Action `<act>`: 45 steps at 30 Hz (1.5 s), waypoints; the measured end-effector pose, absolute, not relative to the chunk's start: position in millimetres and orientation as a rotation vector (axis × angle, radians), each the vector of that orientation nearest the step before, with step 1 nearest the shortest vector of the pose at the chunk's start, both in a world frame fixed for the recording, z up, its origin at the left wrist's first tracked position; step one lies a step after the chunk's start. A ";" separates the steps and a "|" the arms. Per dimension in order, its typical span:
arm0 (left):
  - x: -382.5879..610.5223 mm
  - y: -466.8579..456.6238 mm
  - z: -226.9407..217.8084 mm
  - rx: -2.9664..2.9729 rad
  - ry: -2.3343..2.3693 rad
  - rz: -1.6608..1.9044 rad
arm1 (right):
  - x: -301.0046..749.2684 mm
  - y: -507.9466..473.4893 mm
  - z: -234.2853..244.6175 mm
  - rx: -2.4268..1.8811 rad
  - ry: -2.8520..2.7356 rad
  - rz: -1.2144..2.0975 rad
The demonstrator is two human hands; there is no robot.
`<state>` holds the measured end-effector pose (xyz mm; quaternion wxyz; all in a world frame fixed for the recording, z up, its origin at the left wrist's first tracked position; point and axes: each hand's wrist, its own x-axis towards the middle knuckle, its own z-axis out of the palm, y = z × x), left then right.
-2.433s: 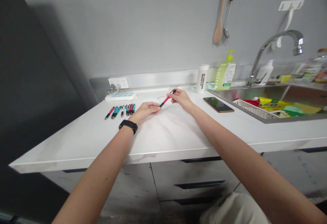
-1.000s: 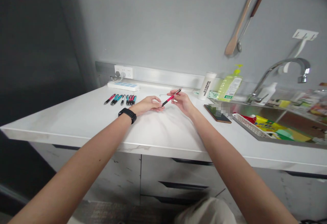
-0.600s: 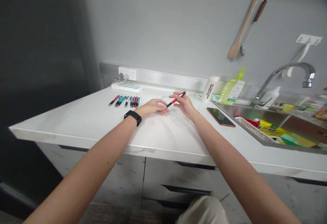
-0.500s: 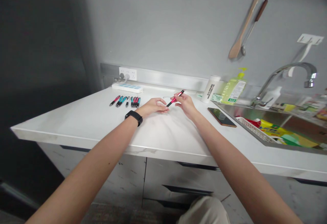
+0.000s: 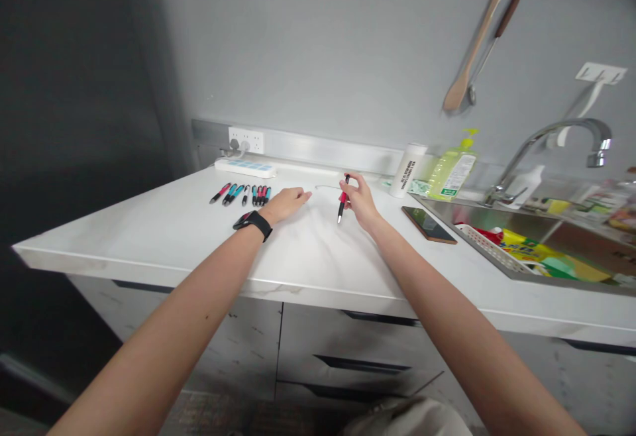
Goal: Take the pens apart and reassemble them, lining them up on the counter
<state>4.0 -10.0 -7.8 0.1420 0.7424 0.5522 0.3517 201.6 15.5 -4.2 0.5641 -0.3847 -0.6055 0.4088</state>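
Note:
My right hand (image 5: pixel 362 201) grips a red and black pen (image 5: pixel 342 201) between thumb and fingers, its metal tip pointing down over the counter. To the left, my left hand (image 5: pixel 284 204) rests low over the countertop (image 5: pixel 318 250) with its fingers curled in and thumb forward. Nothing shows in it. A black watch band (image 5: pixel 258 225) is on that wrist. Beyond the left hand lies a row of several pens (image 5: pixel 241 195), in red, teal and a pale colour with black grips. A thin curved line (image 5: pixel 325 187) shows on the counter between the hands.
A power strip (image 5: pixel 246 169) lies along the wall at the back left. Right of my right hand are a phone (image 5: pixel 428 224), a white cylinder (image 5: pixel 408 171) and a yellow-green soap bottle (image 5: pixel 451 172). The sink (image 5: pixel 527 270) with its faucet (image 5: pixel 551 132) is farther right.
My hands have moved apart, the left drawing back from the pen and its fingers curling in. My right hand has turned the pen from slanted to nearly upright, tip down.

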 end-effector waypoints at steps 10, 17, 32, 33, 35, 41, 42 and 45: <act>1.8 -4.9 -11.3 2.341 1.668 0.689 | 201.7 11.3 -0.8 -0.938 -1.454 1.049; 2.8 -1.7 -11.8 2.364 1.651 0.642 | 203.2 11.3 -0.8 -0.906 -1.473 1.097; -0.1 -5.1 -12.5 2.413 1.668 0.571 | 208.6 9.9 1.7 -0.940 -1.417 1.198; -0.4 -5.3 -12.9 2.414 1.687 0.572 | 209.7 10.0 2.0 -0.910 -1.369 1.245; -0.6 -5.9 -13.7 2.420 1.721 0.568 | 213.0 10.3 2.7 -0.802 -1.291 1.352; 0.9 -8.2 -14.1 2.452 1.766 0.493 | 224.4 13.5 -0.4 -0.547 -1.405 1.714; 1.2 -8.5 -13.9 2.452 1.773 0.490 | 225.3 14.2 -1.5 -0.533 -1.404 1.749; 1.4 -8.9 -13.8 2.462 1.762 0.486 | 228.1 16.1 -3.9 -0.515 -1.397 1.821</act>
